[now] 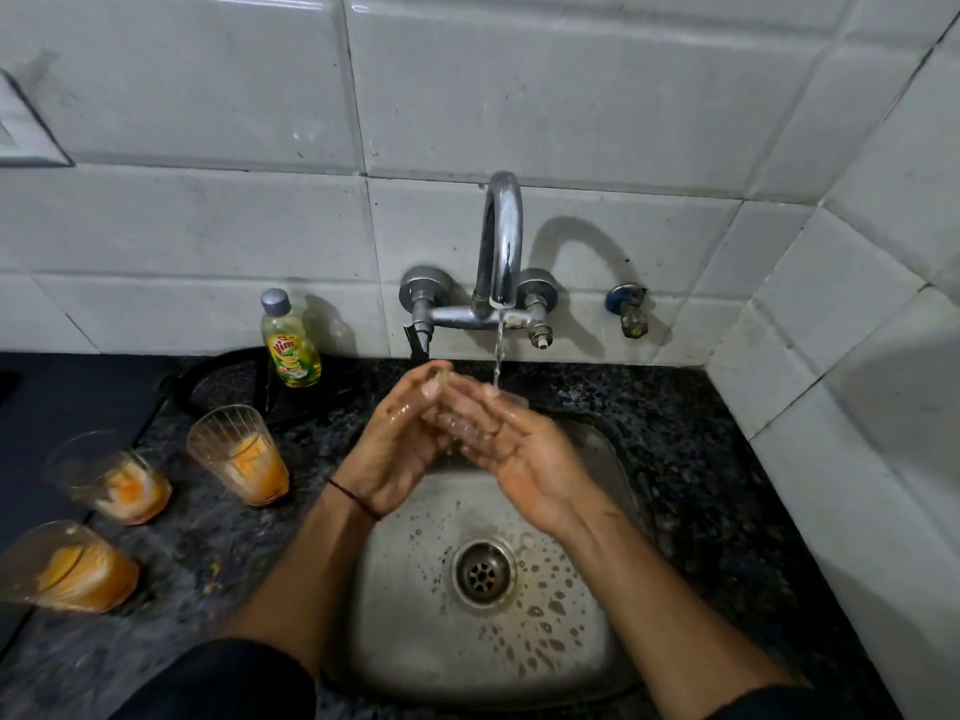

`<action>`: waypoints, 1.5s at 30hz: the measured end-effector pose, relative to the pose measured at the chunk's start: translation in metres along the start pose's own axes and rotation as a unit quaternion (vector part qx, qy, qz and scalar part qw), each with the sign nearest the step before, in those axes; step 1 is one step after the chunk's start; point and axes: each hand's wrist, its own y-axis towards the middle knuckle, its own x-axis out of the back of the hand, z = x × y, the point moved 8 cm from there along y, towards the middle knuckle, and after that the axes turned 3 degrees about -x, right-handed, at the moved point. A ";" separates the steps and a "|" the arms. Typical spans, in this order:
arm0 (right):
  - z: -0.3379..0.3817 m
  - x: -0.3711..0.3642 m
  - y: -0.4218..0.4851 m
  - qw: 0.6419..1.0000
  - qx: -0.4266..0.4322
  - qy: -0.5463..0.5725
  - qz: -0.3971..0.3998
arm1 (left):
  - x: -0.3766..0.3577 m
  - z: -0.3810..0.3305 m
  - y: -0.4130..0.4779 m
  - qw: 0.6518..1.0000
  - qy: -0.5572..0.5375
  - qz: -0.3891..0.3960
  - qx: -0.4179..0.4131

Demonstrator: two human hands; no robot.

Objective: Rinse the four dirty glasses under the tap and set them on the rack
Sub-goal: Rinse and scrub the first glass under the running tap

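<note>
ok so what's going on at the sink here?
A person is rinsing one clear glass under the running tap, over the sink. Both hands hold it: the left hand cups one end and the right hand lies along its side. Three dirty glasses with orange residue wait on the counter to the left, not yet rinsed. A dish soap bottle stands behind them. No rack is in view.
</note>
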 end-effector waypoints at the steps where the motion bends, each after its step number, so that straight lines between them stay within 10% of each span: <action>1: -0.004 -0.010 0.001 1.000 0.019 0.002 0.015 | -0.001 0.004 0.003 0.997 -0.071 -0.029 -0.009; 4: -0.004 -0.031 -0.003 0.929 0.127 -0.345 0.052 | 0.004 0.028 0.012 0.966 -0.192 -0.163 0.062; 7: -0.006 -0.018 -0.004 0.545 0.173 -0.819 0.053 | 0.017 0.055 0.005 0.936 -0.146 -0.245 0.204; 10: -0.018 -0.009 -0.007 0.386 0.163 -0.905 0.072 | 0.020 0.071 0.002 0.922 -0.137 -0.253 0.259; 12: -0.026 0.002 0.007 0.494 0.102 -0.863 0.027 | 0.018 0.075 0.008 0.918 -0.160 -0.263 0.250; 15: -0.028 0.002 0.018 0.890 0.038 -0.453 -0.034 | 0.019 0.075 0.021 0.927 -0.168 -0.269 0.200; 16: -0.031 -0.002 0.020 0.932 0.035 -0.359 -0.026 | 0.018 0.074 0.024 0.930 -0.170 -0.264 0.189; 19: -0.021 -0.001 0.014 0.867 0.052 -0.496 0.007 | 0.017 0.075 0.028 0.927 -0.195 -0.255 0.192; 22: -0.013 0.016 0.007 0.493 0.072 -0.867 0.018 | 0.015 0.082 0.026 0.926 -0.138 -0.257 0.239; 24: -0.012 0.014 0.003 0.366 0.108 -0.924 0.027 | 0.010 0.084 0.028 0.930 -0.106 -0.255 0.243; 25: -0.010 0.012 0.005 0.413 0.113 -0.903 0.002 | 0.007 0.084 0.031 0.931 -0.108 -0.254 0.237; 28: -0.015 0.017 0.013 0.844 0.012 -0.532 -0.057 | 0.010 0.083 0.034 0.936 -0.131 -0.259 0.200; 29: -0.025 0.014 0.014 0.911 -0.022 -0.411 -0.034 | 0.013 0.083 0.033 0.938 -0.129 -0.263 0.187; 32: -0.035 0.023 0.014 0.853 -0.004 -0.521 -0.008 | 0.016 0.088 0.026 0.931 -0.138 -0.271 0.203; 35: -0.029 0.028 0.002 0.487 0.057 -0.871 0.007 | 0.010 0.090 0.020 0.929 -0.107 -0.270 0.231; 36: -0.027 0.025 0.000 0.437 0.086 -0.895 0.003 | 0.006 0.090 0.019 0.931 -0.099 -0.262 0.233; 37: -0.024 0.018 -0.001 0.461 0.095 -0.883 -0.004 | 0.005 0.092 0.018 0.933 -0.102 -0.257 0.232; 40: -0.036 0.013 0.003 0.832 -0.018 -0.555 0.001 | 0.008 0.096 0.016 0.935 -0.129 -0.258 0.206; 41: -0.040 0.006 0.001 0.894 -0.020 -0.446 0.032 | 0.008 0.092 0.014 0.937 -0.136 -0.257 0.192; 43: -0.040 0.009 0.001 0.891 0.012 -0.452 0.041 | 0.011 0.092 0.014 0.936 -0.151 -0.259 0.185; 45: -0.035 0.022 -0.001 0.731 0.046 -0.681 0.000 | 0.009 0.093 0.010 0.930 -0.148 -0.269 0.201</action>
